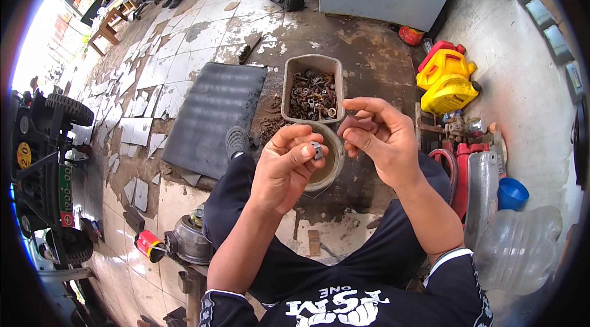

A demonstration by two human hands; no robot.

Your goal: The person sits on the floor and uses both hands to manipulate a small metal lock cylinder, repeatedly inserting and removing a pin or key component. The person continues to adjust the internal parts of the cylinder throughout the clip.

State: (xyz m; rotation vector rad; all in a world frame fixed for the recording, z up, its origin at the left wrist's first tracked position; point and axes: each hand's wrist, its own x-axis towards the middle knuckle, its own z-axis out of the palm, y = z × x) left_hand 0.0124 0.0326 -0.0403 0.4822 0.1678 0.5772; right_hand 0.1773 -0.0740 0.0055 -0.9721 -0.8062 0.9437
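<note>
My left hand [281, 170] pinches a small grey metal part [317, 150], like a nut or a fitting, between thumb and fingers. A little to its right, my right hand [388, 145] grips a folded reddish-brown piece of sandpaper [355, 124]. The two held things are apart. Below both hands sits a round bowl [335, 170], partly hidden by my left hand. Just beyond it a rectangular plastic tub [286, 90] holds many small rusty metal parts [313, 90]. More rusty bits [272, 125] lie on the floor at the tub's left.
A black rubber mat [212, 118] lies at the left, with broken tiles [135, 130] beyond. Yellow jugs [452, 84], a red jack [464, 170], a blue funnel [512, 193] and a large clear bottle [519, 250] stand at the right. A dark vehicle [49, 173] is far left.
</note>
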